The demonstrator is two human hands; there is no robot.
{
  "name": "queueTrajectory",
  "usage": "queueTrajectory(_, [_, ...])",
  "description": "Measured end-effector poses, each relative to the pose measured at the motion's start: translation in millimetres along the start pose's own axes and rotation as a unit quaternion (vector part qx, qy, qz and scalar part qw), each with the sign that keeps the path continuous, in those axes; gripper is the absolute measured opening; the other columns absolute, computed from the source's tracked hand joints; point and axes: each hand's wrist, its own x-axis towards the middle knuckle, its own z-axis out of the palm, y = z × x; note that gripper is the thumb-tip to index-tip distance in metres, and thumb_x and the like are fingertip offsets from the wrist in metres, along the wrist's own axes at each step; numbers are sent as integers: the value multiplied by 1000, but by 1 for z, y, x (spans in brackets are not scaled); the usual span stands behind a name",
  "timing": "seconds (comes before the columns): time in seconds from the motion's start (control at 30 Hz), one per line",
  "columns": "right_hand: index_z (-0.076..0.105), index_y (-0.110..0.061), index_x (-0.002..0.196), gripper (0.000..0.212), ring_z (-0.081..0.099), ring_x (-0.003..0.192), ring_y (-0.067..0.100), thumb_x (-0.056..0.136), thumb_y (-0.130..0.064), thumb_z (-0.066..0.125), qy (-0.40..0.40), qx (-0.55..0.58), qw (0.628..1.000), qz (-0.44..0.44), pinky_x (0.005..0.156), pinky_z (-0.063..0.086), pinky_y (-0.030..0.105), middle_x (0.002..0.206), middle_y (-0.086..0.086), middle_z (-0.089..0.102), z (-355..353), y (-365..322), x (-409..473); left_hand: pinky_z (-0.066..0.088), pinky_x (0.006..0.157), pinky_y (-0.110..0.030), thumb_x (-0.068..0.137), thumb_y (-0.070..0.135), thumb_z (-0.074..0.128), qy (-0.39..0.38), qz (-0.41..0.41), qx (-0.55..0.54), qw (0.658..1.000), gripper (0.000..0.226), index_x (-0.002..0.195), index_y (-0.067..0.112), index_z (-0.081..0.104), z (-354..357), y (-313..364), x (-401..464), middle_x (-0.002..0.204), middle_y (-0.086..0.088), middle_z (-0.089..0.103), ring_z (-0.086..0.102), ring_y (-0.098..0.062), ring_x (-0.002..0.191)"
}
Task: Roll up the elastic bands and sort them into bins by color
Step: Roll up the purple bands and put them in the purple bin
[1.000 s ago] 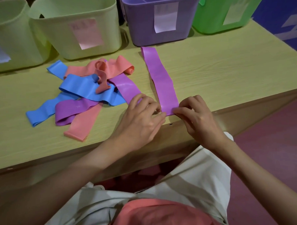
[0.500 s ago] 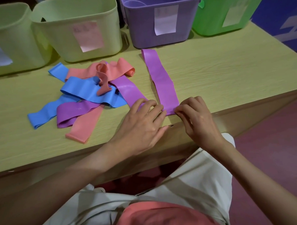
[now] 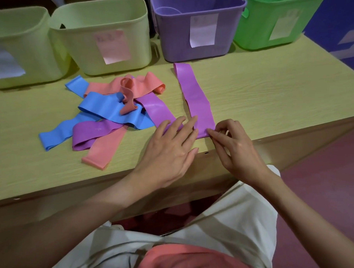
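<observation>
Labels unreadable. Purple band (image 3: 195, 99) flat — pointing at purple bin (image 3: 198, 28); near end pinched by right hand (image 3: 236, 149), pressed by flat left hand (image 3: 168, 152).

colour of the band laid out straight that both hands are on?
Purple: the flat band under both hands, clearest in the head view.

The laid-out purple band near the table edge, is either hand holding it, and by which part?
The right hand pinches the purple band at its near end; the left hand rests straight fingers on that end.
</observation>
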Motion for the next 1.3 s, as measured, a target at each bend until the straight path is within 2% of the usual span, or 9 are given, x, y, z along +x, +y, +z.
queueTrajectory(0.23, [61,0,117,25,49,83,27,95,-7,51,-29,-5,1000,11,74,45,40,99,11,55,-2,0,3,26,109,-45,99,38,23,-26,-30,6,999,54,137,9,49,1,7,3,156,-6,26,30,-27,139])
queueTrajectory(0.47, [66,-8,100,16,45,81,21,94,-20,57,-17,-8,999,43,71,42,35,92,5,56,0,2,9,23,111,-44,99,39,22,-43,-48,2,998,56,143,10,41,2,6,8,160,-3,16,24,-25,142])
queueTrajectory(0.67, [72,-8,92,10,46,77,19,90,-15,65,1,17,999,50,67,43,34,84,5,58,3,10,23,27,110,-45,98,36,28,-28,-42,-20,999,49,133,10,51,2,0,15,157,-8,23,28,-26,140])
queueTrajectory(0.73, [73,-9,92,11,42,79,15,89,-16,65,-3,27,999,45,69,40,28,84,5,59,2,14,26,31,106,-43,97,32,35,-6,-38,-25,999,41,123,9,57,5,-3,18,151,-13,34,34,-28,136])
queueTrajectory(0.83, [74,-9,94,11,44,81,17,88,-15,67,-5,27,999,39,70,37,24,85,5,58,2,16,27,40,89,-38,91,25,55,68,-50,-111,990,24,103,7,63,7,-7,25,122,-12,55,49,-27,111])
queueTrajectory(0.9, [74,-9,93,10,44,81,18,88,-14,68,-1,28,999,39,70,37,26,86,5,57,3,17,27,40,78,-30,85,22,67,90,-59,-186,977,17,93,8,63,8,-8,29,103,-6,58,49,-22,95])
queueTrajectory(0.97, [75,-8,93,9,44,81,17,87,-12,68,2,30,999,39,70,37,25,85,5,56,4,17,28,37,73,-25,84,21,71,81,-58,-229,968,15,89,9,63,11,-9,33,92,-2,59,48,-20,89])
queueTrajectory(1.1, [74,-7,94,10,45,80,16,87,-11,68,10,50,998,45,69,36,21,84,3,58,6,17,28,37,72,-25,85,18,70,87,-39,-227,969,12,86,7,65,16,-11,37,83,-2,62,48,-20,85])
queueTrajectory(1.3, [68,-10,87,10,47,82,18,88,-20,68,14,45,998,47,67,42,31,83,-1,61,5,21,28,44,71,-34,86,15,67,108,-30,-175,978,12,84,4,69,13,-9,39,84,-7,60,51,-26,83])
